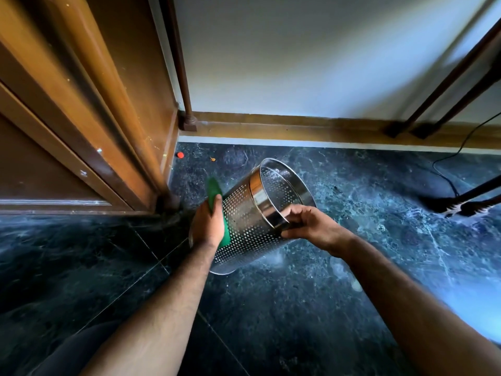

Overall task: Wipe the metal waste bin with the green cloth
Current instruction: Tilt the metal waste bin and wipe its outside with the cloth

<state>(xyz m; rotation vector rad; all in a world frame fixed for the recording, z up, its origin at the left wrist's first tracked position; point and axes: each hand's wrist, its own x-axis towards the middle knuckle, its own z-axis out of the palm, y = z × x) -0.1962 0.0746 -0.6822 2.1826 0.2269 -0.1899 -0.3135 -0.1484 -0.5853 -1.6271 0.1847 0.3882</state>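
Note:
A perforated metal waste bin [252, 221] is tilted over the dark marble floor, its open mouth facing up and to the right. My right hand [309, 226] grips the near side of its shiny rim. My left hand [207, 226] presses a green cloth [214, 189] flat against the bin's left outer wall. The cloth sticks out above my fingers and shows again below my palm.
A wooden door and frame [89, 137] stand close on the left. A wooden skirting board [298, 128] runs along the white wall behind. Dark furniture legs [439, 90] and a black cable [447, 169] are at the right. A small red object [180, 155] lies near the door corner.

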